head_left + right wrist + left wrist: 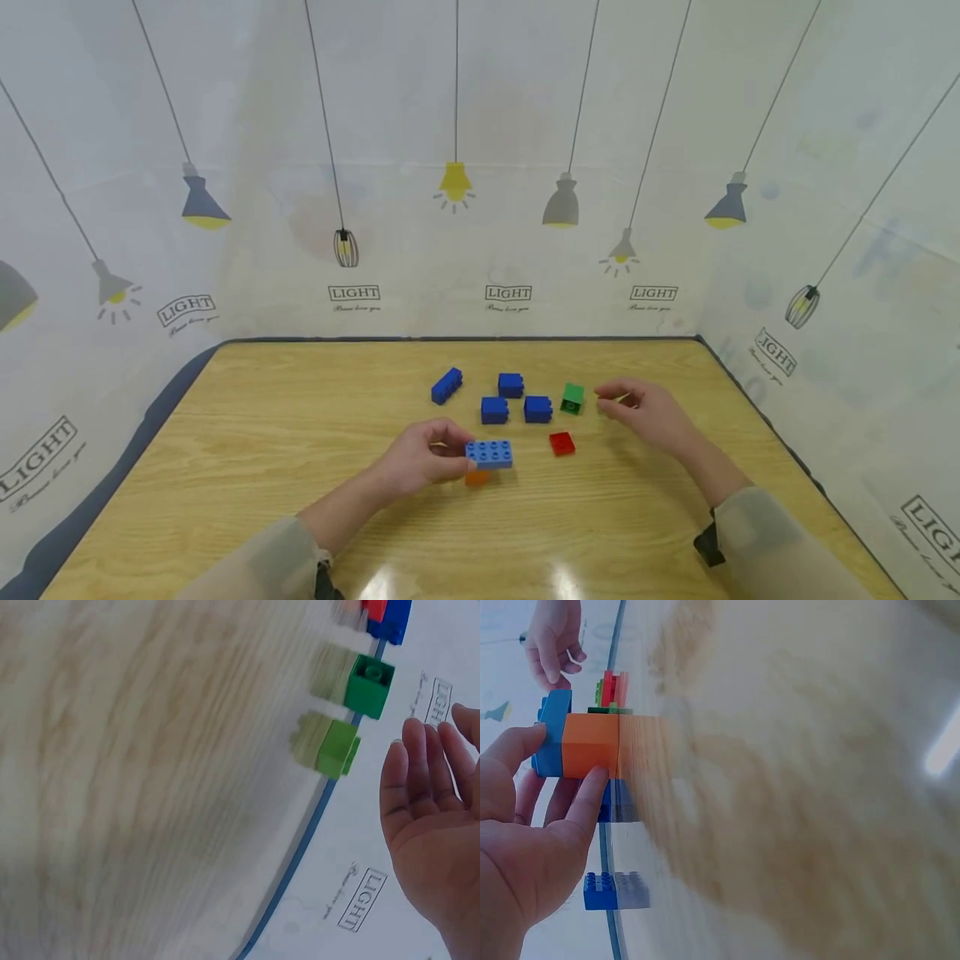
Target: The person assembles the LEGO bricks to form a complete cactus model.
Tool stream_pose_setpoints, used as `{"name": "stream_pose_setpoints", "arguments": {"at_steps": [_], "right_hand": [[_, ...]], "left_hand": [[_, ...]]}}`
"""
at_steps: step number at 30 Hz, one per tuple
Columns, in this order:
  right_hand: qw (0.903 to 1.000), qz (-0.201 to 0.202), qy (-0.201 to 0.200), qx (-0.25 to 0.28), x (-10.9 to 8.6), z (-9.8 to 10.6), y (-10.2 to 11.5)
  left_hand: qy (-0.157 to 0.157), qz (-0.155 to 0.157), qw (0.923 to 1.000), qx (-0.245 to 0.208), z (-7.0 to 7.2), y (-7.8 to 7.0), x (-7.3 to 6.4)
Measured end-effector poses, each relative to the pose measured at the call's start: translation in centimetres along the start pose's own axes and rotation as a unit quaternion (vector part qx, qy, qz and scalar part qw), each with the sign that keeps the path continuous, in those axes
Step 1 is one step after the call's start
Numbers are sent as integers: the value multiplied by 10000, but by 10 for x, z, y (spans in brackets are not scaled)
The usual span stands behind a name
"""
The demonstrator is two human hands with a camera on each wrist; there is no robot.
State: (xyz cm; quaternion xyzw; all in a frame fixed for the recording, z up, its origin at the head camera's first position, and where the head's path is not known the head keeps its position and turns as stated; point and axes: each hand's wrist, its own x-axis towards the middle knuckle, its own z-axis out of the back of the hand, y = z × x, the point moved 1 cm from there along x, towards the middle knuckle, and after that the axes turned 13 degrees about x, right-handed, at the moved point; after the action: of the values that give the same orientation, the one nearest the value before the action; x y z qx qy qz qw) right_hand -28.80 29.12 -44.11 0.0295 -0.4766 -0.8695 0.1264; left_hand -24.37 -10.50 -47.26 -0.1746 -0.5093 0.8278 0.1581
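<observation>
My left hand (426,458) holds a light blue brick (491,454) with rows of studs. Under it is an orange brick (591,745), mostly hidden in the head view; in the left wrist view the thumb lies at the blue one and a finger touches the orange one. My right hand (647,410), relaxed and holding nothing, is just right of a green brick (572,398). The right wrist view shows a dark green brick (369,686) and a light green brick (339,748) near its fingertips. A flat red brick (562,443) lies between the hands.
Several dark blue bricks lie farther back: one angled brick (447,386) at left, another (511,385) at the back, and two nearer ones, left (494,410) and right (537,409). A lamp-printed sheet (465,250) stands behind the wooden table (300,400).
</observation>
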Motion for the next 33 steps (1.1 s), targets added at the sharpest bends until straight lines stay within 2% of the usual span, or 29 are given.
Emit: {"name": "stream_pose_setpoints", "arguments": {"at_steps": [6, 13, 27, 33], "right_hand": [[9996, -211, -201, -43, 8, 13, -14], [9989, -387, -261, 45, 17, 25, -24], [9969, -686, 169, 340, 30, 32, -42], [9942, -878, 486, 376, 31, 30, -47]], "left_hand": [[6, -108, 9999, -41, -1, -1, -3], [-58, -85, 9999, 7, -3, 0, -2], [-17, -27, 10000, 4, -1, 0, 1], [39, -134, 9999, -23, 0, -2, 1]]}}
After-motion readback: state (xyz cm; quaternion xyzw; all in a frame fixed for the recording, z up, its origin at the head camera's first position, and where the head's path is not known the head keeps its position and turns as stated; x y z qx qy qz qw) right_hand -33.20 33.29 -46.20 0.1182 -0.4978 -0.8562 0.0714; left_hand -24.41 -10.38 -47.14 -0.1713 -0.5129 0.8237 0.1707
